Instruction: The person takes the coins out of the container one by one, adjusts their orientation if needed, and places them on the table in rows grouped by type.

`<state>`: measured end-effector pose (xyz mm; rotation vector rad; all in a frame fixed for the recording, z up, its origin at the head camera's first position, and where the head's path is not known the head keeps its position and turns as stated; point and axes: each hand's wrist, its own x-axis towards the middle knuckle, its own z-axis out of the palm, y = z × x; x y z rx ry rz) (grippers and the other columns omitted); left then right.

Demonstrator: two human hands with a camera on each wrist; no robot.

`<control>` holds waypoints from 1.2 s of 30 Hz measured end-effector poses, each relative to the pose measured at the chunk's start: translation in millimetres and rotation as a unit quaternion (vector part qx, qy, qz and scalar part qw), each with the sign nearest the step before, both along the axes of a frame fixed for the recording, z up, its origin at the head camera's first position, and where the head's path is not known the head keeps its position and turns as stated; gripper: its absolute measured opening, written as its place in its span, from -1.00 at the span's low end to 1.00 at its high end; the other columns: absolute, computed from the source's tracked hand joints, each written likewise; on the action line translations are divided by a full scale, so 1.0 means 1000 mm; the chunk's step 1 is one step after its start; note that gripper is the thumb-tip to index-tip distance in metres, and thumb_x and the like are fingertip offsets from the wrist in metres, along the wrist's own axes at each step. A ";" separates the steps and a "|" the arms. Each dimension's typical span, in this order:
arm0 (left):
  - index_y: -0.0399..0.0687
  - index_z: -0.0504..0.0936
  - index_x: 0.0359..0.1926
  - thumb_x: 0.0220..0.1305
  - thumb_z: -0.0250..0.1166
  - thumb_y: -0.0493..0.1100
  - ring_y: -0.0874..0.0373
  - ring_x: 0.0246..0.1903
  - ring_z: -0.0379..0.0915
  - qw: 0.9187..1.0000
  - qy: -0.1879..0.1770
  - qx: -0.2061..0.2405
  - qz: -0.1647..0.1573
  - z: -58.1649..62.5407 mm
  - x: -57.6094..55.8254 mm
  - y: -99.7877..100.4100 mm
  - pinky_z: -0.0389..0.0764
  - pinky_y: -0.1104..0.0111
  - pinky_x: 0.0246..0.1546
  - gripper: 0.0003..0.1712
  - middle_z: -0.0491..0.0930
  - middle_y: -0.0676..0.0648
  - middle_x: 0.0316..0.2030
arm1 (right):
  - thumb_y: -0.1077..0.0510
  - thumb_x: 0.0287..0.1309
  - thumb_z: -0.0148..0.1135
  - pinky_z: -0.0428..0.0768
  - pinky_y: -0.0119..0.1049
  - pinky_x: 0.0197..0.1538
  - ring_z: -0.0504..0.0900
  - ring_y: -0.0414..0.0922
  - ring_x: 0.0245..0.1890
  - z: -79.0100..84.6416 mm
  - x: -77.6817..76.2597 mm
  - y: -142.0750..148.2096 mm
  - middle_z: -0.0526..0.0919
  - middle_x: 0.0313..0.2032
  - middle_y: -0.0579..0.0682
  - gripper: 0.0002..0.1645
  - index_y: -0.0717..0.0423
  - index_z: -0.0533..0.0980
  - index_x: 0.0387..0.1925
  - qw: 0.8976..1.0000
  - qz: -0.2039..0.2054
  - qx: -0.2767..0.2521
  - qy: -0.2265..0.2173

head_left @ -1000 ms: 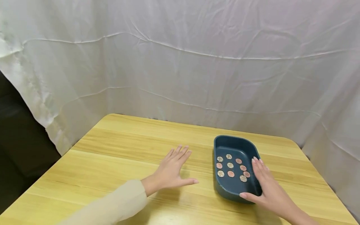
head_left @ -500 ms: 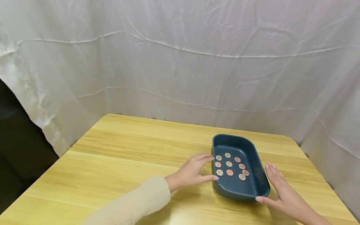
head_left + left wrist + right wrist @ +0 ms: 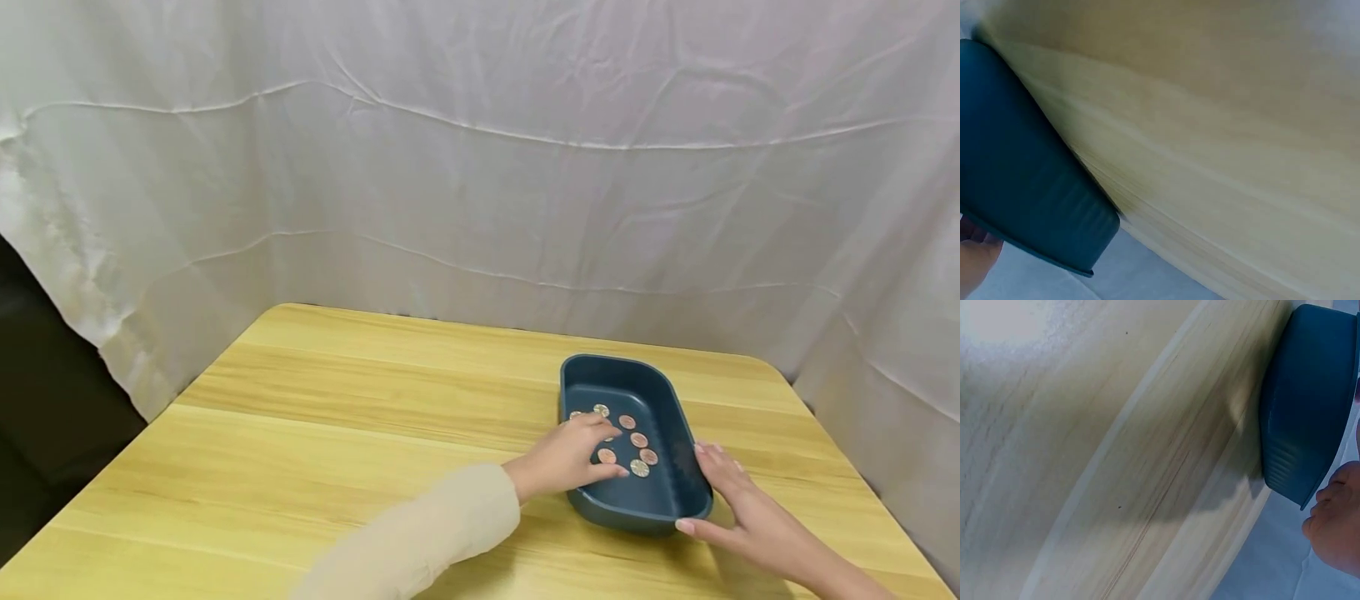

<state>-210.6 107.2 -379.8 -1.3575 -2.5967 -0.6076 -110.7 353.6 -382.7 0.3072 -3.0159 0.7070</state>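
Dark blue tray (image 3: 637,504) rests toward the right side of a wooden table (image 3: 300,458), in front of hanging pale cloth (image 3: 487,183); its long sides run away from the person. A cream sleeve (image 3: 450,517) crosses the near part of the table, covering the left forearm, which angles forward and to the right. From its cuff the left hand (image 3: 566,454) reaches over the tray's left rim, palm down, fingers loosely bent, thumb extended and parted from the forefinger. It looks relaxed, though I cannot tell whether its hidden fingertips touch anything. The right hand (image 3: 746,500) lies along the tray's right side, unclenched, fingers extended by the outer wall and thumb at the near right corner. So the tray sits between both hands. Smallest are the coins (image 3: 639,468), coppery and pale gold, flat on the tray's floor, some partly covered by the left hand, others just beyond its thumb and forefinger.
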 end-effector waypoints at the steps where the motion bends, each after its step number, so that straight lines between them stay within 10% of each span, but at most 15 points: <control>1: -0.07 0.53 0.10 0.20 0.22 0.14 0.20 0.14 0.41 1.000 -0.004 -0.006 0.003 0.000 -0.002 0.003 0.35 0.42 0.21 -0.46 0.55 0.02 0.06 | -0.11 -0.04 0.35 0.15 0.43 0.06 -0.11 0.36 0.36 0.000 -0.001 0.000 0.05 0.35 0.39 0.12 0.23 -0.02 0.40 1.000 0.000 0.003 -0.002; 12: 0.08 0.62 0.00 0.07 0.35 0.04 0.32 -0.17 0.44 0.994 -0.037 -0.096 0.045 0.004 -0.017 0.033 0.49 0.51 -0.19 -0.57 0.59 0.09 -0.17 | -0.10 -0.01 0.33 0.13 0.41 0.09 -0.08 0.39 0.34 0.001 -0.002 0.001 0.02 0.34 0.42 0.11 0.32 -0.02 0.38 1.000 0.001 -0.013 -0.022; 22: 0.11 0.63 -0.38 0.07 0.37 0.01 0.29 -0.35 0.42 0.971 -0.057 -0.190 0.134 0.001 -0.023 0.056 0.50 0.43 -0.31 -0.86 0.55 0.05 -0.23 | -0.12 0.00 0.31 0.13 0.37 0.12 -0.02 0.38 0.33 0.003 -0.001 -0.001 0.02 0.35 0.40 0.10 0.31 -0.01 0.38 1.000 0.000 -0.008 -0.024; 25: 0.11 0.63 -0.32 0.10 0.35 0.01 0.26 -0.35 0.45 0.965 -0.058 -0.206 0.149 -0.001 -0.024 0.060 0.52 0.43 -0.27 -0.85 0.53 0.03 -0.16 | -0.12 0.01 0.30 -0.16 -0.04 0.42 -0.03 0.37 0.34 0.001 -0.001 -0.001 0.02 0.36 0.38 0.09 0.29 -0.02 0.39 1.000 0.002 -0.012 -0.015; 29: 0.12 0.64 -0.26 0.08 0.37 -0.01 0.25 -0.35 0.47 0.963 -0.063 -0.207 0.163 -0.002 -0.024 0.063 0.53 0.46 -0.35 -0.81 0.53 0.03 -0.12 | -0.12 0.02 0.30 -0.47 -0.70 0.22 -0.03 0.35 0.34 -0.001 0.000 -0.001 0.03 0.36 0.36 0.09 0.28 -0.02 0.39 1.000 0.003 -0.009 -0.003; 36: 0.09 0.60 -0.46 0.06 0.39 0.01 0.28 -0.38 0.48 0.958 -0.071 -0.209 0.184 -0.003 -0.023 0.068 0.49 0.49 -0.47 -0.84 0.53 0.06 -0.08 | -0.12 0.00 0.31 0.02 0.23 0.27 -0.02 0.36 0.34 -0.001 0.001 0.000 0.03 0.36 0.37 0.10 0.28 -0.02 0.39 1.000 -0.002 -0.015 -0.010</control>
